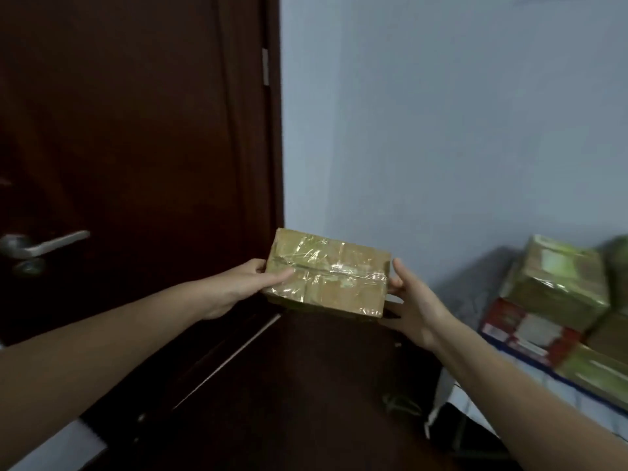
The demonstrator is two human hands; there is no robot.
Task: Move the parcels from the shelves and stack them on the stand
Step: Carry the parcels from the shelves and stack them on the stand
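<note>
Currently holding one taped brown parcel [326,271] in mid-air, level, in front of the dark door [136,130] and above a dark surface [306,385], touching neither. Gripped at the left end by the left hand [251,280], thumb laid across the top and fingers tucked beneath. Cupped at the right end by the right hand [414,300], thumb raised beside the edge, fingers curled under the corner (partly hidden, so hard to judge how firmly). Held by both short ends, probably to stop the slick tape slipping and to keep the flat face ready for stacking. Judged mid-transfer: bound, most likely, for the pile of parcels [557,290] at the right, well apart. Calls for a swing rightward and a flat set-down on top.
</note>
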